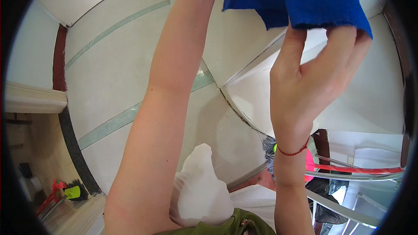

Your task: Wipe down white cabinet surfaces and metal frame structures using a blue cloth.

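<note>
A blue cloth hangs in folds at the top of the head view, its upper part cut off by the frame edge. My right hand holds its lower edge, with the fingertips tucked behind the fabric. A thin red braided bracelet circles the right wrist. My left arm reaches up past the top edge near the cloth, so the left hand is out of view. Below the arms are pale floor tiles with greenish stripes.
A white rounded-edge surface lies behind the right hand. Near the right wrist are a grey-bristled brush, a pink plastic tool and a black plastic bag. A doorway at lower left shows a green-headed brush beyond a dark threshold.
</note>
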`<state>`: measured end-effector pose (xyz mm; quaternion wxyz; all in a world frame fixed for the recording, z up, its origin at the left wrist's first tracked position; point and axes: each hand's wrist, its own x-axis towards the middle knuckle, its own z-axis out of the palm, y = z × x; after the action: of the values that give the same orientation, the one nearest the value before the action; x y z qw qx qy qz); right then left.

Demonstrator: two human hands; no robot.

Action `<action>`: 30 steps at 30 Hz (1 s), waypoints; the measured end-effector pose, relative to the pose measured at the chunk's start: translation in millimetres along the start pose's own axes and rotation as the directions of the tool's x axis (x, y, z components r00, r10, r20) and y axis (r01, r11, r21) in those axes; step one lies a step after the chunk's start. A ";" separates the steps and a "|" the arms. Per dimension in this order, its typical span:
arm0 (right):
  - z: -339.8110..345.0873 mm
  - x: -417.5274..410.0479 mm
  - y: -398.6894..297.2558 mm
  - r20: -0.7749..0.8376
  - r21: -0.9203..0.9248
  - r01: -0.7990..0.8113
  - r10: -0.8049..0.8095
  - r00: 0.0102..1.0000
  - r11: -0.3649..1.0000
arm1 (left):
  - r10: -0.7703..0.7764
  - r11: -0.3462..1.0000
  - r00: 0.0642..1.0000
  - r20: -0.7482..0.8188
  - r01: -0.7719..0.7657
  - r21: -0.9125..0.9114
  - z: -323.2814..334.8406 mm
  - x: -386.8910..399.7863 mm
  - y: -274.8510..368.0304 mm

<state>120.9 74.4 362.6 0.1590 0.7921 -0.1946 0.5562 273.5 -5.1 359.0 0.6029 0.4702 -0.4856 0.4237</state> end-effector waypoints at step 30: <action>7.1 -235.4 -15.2 0.567 0.202 -0.578 0.387 0.727 0.790 | -0.011 0.996 0.956 0.295 0.038 -0.084 -27.0 -158.1 11.6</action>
<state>62.2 115.2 137.7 -0.2001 0.8424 -0.3245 0.3808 240.6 15.0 202.9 0.5497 0.5067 -0.5822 0.3197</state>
